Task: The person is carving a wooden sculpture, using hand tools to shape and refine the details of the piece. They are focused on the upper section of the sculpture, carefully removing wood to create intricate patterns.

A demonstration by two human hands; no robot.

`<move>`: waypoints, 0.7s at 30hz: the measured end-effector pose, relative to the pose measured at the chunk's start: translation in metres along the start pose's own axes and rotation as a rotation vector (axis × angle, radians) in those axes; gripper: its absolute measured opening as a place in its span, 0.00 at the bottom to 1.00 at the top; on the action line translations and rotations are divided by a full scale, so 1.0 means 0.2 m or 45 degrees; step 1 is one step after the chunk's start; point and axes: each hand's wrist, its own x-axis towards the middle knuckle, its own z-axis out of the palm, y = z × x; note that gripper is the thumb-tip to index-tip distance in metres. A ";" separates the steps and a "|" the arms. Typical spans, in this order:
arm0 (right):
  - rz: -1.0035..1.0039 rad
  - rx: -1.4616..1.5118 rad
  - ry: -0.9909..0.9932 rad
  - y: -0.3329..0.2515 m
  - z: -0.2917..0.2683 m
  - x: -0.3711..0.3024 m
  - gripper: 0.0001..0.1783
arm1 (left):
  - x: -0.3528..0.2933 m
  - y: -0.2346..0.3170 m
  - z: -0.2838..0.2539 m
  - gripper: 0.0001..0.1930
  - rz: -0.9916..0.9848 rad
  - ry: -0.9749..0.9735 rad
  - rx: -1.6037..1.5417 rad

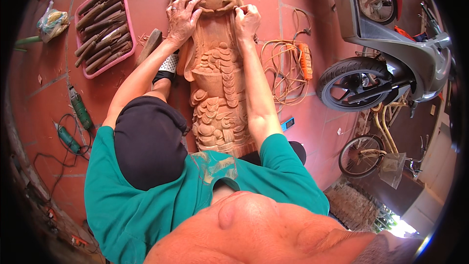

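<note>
A carved wooden statue [217, 80] lies lengthwise on the floor before me, with layered round shapes in relief along its body. My left hand [181, 21] rests on the left edge of its far part, fingers stretched out and spread, a ring on one of them. At the right edge of the same part is my right hand [248, 21], its fingers curled closed against the wood. Whatever they pinch, if anything, is too small to make out. A flat wooden piece [149, 46] lies beside my left forearm.
A pink tray [131, 32] of wooden-handled tools lies at left, near a plastic bag [53, 23]. Two green power tools [80, 107] with cords lie nearer. At right are an orange power strip [305, 61] with coiled cord, a blue device [288, 124], a motorbike [391, 63] and a bicycle [364, 155].
</note>
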 end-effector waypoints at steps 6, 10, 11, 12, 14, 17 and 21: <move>0.255 0.113 -0.074 -0.03 -0.02 0.01 0.08 | 0.00 0.00 0.00 0.21 -0.036 -0.039 0.005; 0.299 0.139 -0.014 -0.03 0.02 0.06 0.07 | 0.00 0.02 0.00 0.21 -0.039 -0.026 -0.012; 0.207 0.052 -0.037 -0.03 0.02 0.09 0.07 | 0.01 0.02 0.00 0.21 -0.038 -0.020 -0.026; 0.117 -0.038 -0.066 -0.03 0.01 0.10 0.07 | -0.01 0.02 0.00 0.21 -0.043 -0.019 -0.040; -0.021 -0.195 -0.144 -0.05 0.03 0.14 0.07 | 0.00 -0.01 -0.01 0.21 -0.033 -0.009 -0.004; -0.152 -0.367 -0.100 0.01 0.13 0.25 0.09 | 0.02 0.04 0.01 0.21 -0.050 -0.032 -0.019; -0.051 -0.310 -0.379 -0.05 0.11 0.30 0.08 | 0.00 0.01 -0.01 0.21 -0.037 -0.039 -0.009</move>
